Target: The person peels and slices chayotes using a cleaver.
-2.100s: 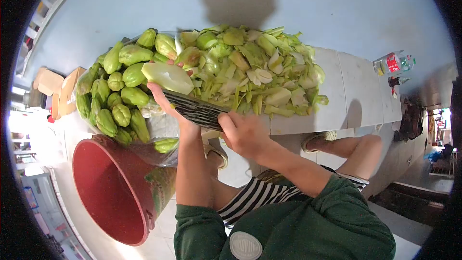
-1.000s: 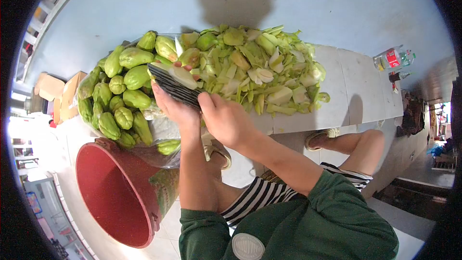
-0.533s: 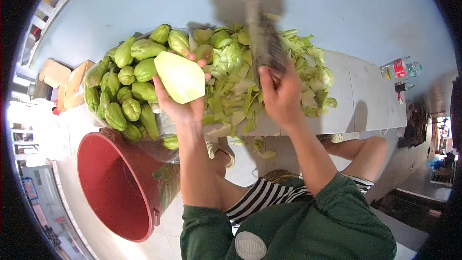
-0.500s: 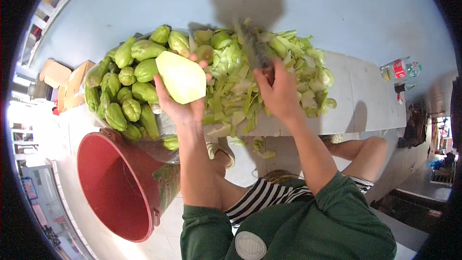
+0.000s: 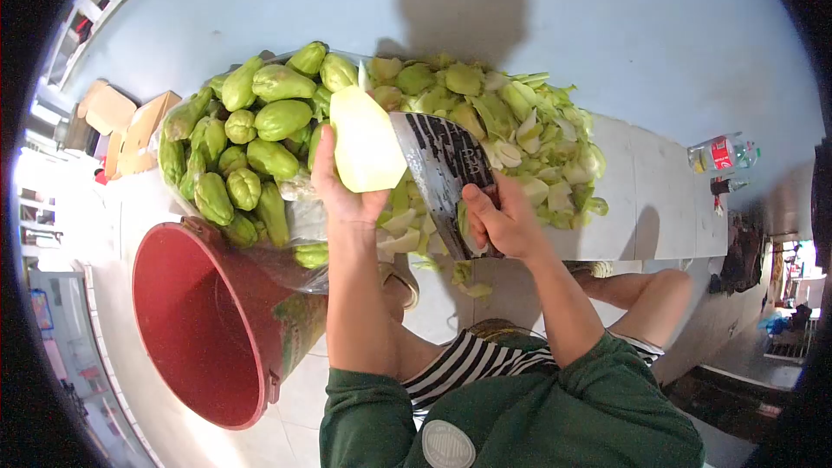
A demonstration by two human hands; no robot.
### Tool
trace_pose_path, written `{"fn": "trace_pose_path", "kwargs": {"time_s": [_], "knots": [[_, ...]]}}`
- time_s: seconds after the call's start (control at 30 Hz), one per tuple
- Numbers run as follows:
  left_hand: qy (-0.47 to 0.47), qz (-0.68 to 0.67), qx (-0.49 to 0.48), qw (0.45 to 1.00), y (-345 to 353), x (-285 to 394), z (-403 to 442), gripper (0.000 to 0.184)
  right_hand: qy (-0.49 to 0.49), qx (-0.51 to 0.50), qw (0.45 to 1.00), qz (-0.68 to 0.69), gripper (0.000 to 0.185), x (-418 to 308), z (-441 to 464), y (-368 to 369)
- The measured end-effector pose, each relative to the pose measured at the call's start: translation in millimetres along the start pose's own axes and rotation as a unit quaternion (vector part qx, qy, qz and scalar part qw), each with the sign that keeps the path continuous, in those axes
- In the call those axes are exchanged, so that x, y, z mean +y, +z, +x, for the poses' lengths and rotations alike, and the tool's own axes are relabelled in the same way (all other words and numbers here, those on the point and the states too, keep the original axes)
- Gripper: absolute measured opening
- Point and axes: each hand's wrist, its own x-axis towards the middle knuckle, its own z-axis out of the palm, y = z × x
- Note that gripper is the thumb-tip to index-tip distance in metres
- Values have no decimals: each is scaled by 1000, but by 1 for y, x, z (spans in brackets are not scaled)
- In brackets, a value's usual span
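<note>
Upper garment: dark green shirt, short loose sleeves, matt cloth with soft folds. Marking: pale grey oval badge, lined centre, lettered rim; wording too small to read. Lower garment: shorts, black and white stripes. Footwear: pale, seen by the table's near edge. Hands bare.

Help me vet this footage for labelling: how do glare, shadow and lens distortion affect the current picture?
Head view, centre: the pale vegetable piece in the left hand is nearly washed out; head view, top: a round shadow darkens the wall; head view, left edge: glare hides detail; head view, rim: lines curve and the corners go black.
</note>
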Motion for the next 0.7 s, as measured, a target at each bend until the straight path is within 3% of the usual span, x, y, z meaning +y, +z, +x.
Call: {"fn": "trace_pose_path", "kwargs": {"time_s": [0.27,0.7], "knots": [[-41,10,-10,999,-9,-2,-4,52,-20,46,998,-39,33,3,3,1],[-50,1,-27,998,-5,-4,-2,56,24,56,998,-27,34,3,2,-5]]}}
